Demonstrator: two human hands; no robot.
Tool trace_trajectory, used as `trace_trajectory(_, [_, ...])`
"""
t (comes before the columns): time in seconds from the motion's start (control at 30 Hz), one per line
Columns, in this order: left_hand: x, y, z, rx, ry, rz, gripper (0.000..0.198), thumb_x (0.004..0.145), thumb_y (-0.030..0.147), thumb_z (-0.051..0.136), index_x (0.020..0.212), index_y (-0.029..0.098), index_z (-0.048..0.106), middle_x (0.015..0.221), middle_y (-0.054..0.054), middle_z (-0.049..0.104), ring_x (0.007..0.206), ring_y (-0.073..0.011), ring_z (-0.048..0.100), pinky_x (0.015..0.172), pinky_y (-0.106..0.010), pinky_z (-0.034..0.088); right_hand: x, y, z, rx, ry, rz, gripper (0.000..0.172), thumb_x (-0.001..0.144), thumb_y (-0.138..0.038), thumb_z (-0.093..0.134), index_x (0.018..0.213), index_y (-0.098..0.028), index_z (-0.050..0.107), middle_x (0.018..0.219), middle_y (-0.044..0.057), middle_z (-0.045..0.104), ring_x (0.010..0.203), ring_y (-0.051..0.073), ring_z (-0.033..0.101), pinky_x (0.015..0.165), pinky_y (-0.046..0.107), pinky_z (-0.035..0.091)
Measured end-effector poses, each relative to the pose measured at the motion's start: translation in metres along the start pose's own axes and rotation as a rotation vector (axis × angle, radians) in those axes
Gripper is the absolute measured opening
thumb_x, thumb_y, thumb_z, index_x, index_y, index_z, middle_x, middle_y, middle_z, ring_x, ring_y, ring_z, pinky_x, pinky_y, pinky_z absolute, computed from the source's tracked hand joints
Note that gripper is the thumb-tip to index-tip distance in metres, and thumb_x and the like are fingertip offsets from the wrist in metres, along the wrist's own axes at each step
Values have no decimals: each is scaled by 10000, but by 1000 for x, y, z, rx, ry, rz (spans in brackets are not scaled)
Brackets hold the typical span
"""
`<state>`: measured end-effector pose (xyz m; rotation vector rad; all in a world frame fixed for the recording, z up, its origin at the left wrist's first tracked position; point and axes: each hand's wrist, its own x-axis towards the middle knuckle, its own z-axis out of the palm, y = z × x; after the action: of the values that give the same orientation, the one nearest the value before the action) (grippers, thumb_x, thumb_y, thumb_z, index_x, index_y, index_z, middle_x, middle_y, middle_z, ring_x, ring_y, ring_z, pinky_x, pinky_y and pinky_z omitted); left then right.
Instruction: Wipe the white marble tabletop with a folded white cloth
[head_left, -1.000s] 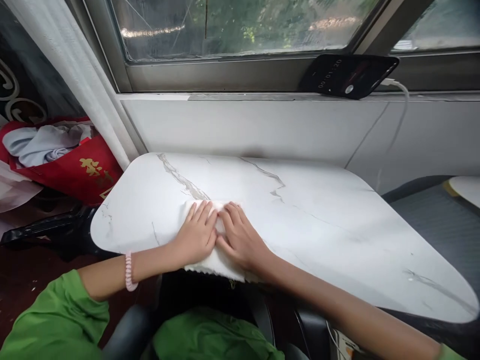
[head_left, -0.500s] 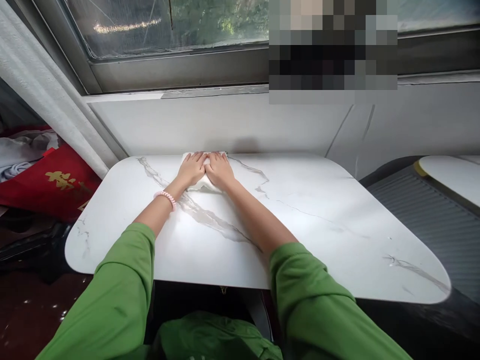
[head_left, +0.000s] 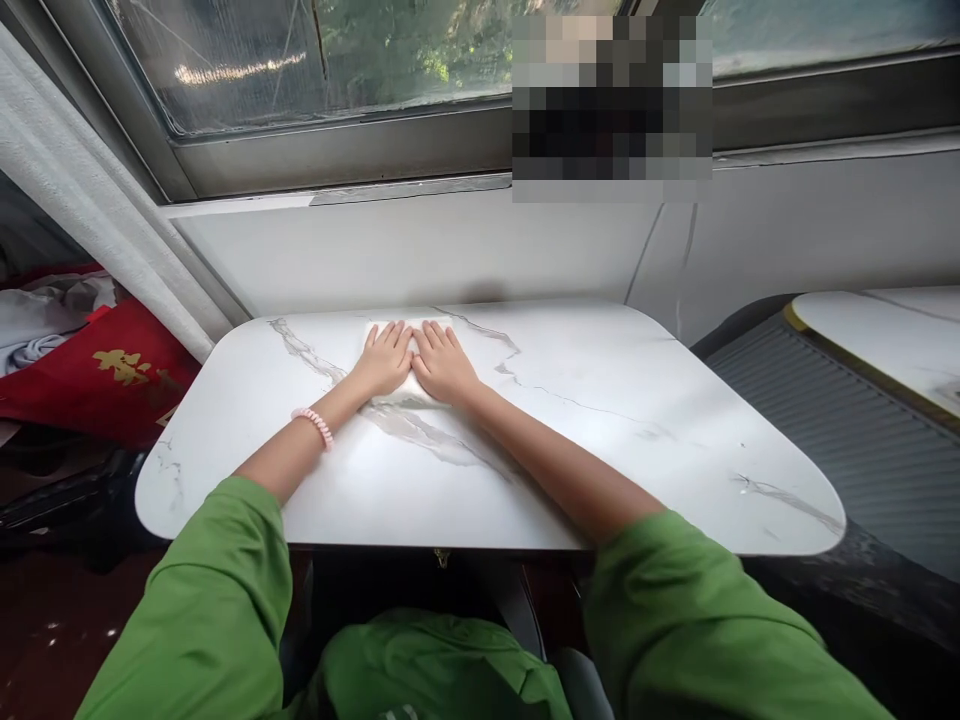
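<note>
A small white cloth [head_left: 375, 331] lies flat near the far edge of a white marble-patterned table [head_left: 600, 440]. My left hand [head_left: 386, 360] and my right hand [head_left: 442, 362] rest side by side on it, palms down, fingers stretched out and pressed onto the cloth. Most of the cloth is hidden under the two hands. A pink bead bracelet [head_left: 315, 424] is on my left wrist, and both arms wear green sleeves.
A white wall panel and a window sill [head_left: 337, 195] run just behind the table. A white curtain [head_left: 90, 220] hangs at the left, with a red bag [head_left: 112, 375] of clothes below it. A second white tabletop [head_left: 885, 335] stands at the right.
Both hands slid the cloth from the table's near edge to its far edge, then drew back slightly toward me. The hands stay flat on it throughout.
</note>
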<state>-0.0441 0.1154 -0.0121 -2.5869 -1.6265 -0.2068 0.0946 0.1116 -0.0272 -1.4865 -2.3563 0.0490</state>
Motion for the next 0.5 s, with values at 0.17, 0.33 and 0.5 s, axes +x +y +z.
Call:
trace_trajectory(0.17, [-49, 43, -6, -35, -7, 85, 516, 948, 258, 242, 1414, 48, 311, 1497, -156, 271, 1395, -252, 198, 1139, -463, 107, -71, -10, -16, -44, 17, 4, 549, 904, -265, 276, 1380, -6, 365, 1466, 198, 322, 1381, 303, 229, 1110, 491, 202])
trace_trajectory(0.33, [-96, 88, -18, -26, -30, 117, 534, 951, 272, 245, 1410, 3, 301, 1496, -196, 245, 1397, -296, 175, 1132, -504, 122, -134, -22, -36, -68, 3, -40, 556, 894, -245, 283, 1378, 18, 361, 1473, 208, 302, 1394, 295, 193, 1123, 494, 205])
trace_trajectory(0.5, [-119, 110, -25, -15, -45, 203, 541, 944, 262, 259, 1390, -39, 311, 1486, -224, 245, 1400, -310, 147, 1130, -517, 125, -169, -30, -48, -67, 31, -17, 558, 878, -229, 307, 1391, -13, 350, 1480, 181, 304, 1404, 262, 169, 1131, 501, 208])
